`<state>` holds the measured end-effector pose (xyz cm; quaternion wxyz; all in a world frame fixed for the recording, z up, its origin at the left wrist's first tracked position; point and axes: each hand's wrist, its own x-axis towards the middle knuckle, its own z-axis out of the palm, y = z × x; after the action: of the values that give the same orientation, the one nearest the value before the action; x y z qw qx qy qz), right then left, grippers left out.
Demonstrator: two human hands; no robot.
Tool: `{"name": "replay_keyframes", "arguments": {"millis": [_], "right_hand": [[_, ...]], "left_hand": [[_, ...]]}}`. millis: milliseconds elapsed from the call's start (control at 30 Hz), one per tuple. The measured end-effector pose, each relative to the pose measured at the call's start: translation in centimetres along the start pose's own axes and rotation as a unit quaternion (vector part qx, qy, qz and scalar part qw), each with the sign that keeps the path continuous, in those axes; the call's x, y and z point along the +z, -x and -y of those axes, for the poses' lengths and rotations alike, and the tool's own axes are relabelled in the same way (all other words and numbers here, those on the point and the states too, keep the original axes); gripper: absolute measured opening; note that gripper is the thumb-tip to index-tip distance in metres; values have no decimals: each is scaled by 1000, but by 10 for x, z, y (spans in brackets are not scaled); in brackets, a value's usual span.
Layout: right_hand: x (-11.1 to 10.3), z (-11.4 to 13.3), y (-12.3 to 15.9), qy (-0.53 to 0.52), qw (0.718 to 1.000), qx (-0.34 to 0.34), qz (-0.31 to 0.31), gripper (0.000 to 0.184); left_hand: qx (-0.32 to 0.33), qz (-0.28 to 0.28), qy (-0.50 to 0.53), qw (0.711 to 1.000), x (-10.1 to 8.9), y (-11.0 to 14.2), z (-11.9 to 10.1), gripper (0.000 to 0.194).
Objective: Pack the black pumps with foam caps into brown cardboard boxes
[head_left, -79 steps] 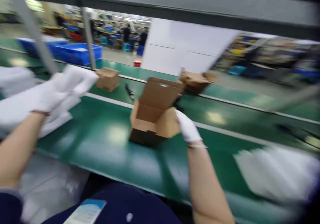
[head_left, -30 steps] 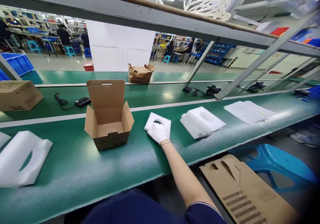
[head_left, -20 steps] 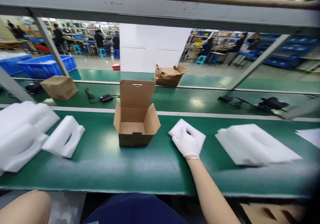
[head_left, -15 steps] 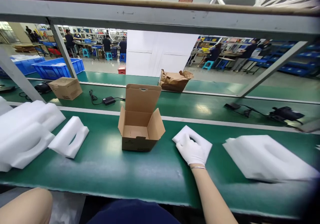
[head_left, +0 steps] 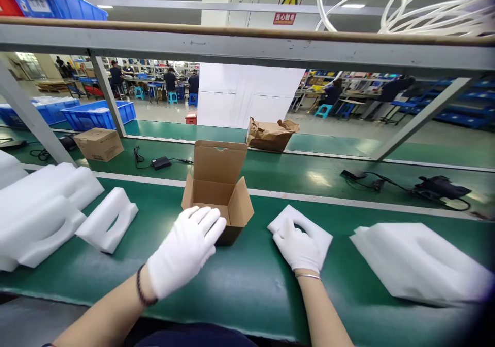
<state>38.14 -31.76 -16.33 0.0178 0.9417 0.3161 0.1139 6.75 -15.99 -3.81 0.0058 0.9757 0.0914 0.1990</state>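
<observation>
1. Head view, looking down across a green conveyor belt point(head_left: 247, 306): the left hand point(head_left: 183, 249), in a white cotton glove point(head_left: 170, 257), is raised with its fingers spread, holding nothing. Its fingertips reach the front of an open kraft cardboard box point(head_left: 220, 166), and I cannot tell whether they touch it.
2. The right hand point(head_left: 297, 246), also gloved, lies flat with its fingers together, pressing down on a small white foam insert point(head_left: 319, 236) rather than pinching it.
3. The box stands upright on the belt between the hands, its tall rear flap and side flaps up. The hand hides its lower front.
4. Around them lie a larger foam insert point(head_left: 415, 264) to the right and a narrow foam insert point(head_left: 108, 220) beside a bulky foam stack point(head_left: 38, 213) to the left.
5. A spread left hand could catch the box or a flap, because an empty carton is light and could tip or skid on the smooth belt.
6. Pressing off-centre could bend or tear the thin foam around its cut-out, and the light insert could slide if the hand drags it.
7. A careless reach across the belt could also nudge the nearby foam pieces towards its front edge.
</observation>
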Motion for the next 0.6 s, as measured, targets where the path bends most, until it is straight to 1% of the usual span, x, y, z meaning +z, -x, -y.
{"name": "replay_keyframes", "arguments": {"millis": [100, 167, 200, 267, 400, 433, 500, 533, 567, 600], "right_hand": [[0, -2, 0, -12, 1000, -6, 12, 33], [1, -3, -1, -17, 1000, -10, 19, 31], [1, -4, -1, -19, 1000, -11, 19, 30], [0, -4, -2, -26, 999, -12, 18, 32], [-4, -3, -2, -29, 999, -8, 26, 40], [-5, -3, -2, -25, 999, -7, 30, 42], [-4, -3, -3, -17, 999, -17, 38, 42], [-2, -4, -4, -13, 999, -27, 43, 43], [0, -5, -4, -10, 998, -36, 47, 43], [2, -6, -4, -8, 998, -44, 48, 43]], "left_hand": [[-25, 12, -17, 999, 26, -3, 8, 42], [-57, 13, -29, 998, 41, -2, 21, 47], [-69, 9, -30, 997, 46, 0, 29, 48], [-83, -7, -29, 996, 49, 5, 46, 46], [-94, -40, -50, 994, 42, 14, 76, 42], [-91, -64, -61, 992, 40, 15, 80, 41], [-96, -147, -85, 981, 35, 15, 78, 38], [-97, -197, -89, 972, 34, 13, 72, 36], [-91, -235, -81, 964, 34, 11, 62, 33], [-77, -247, -56, 964, 36, 8, 50, 27]]}}
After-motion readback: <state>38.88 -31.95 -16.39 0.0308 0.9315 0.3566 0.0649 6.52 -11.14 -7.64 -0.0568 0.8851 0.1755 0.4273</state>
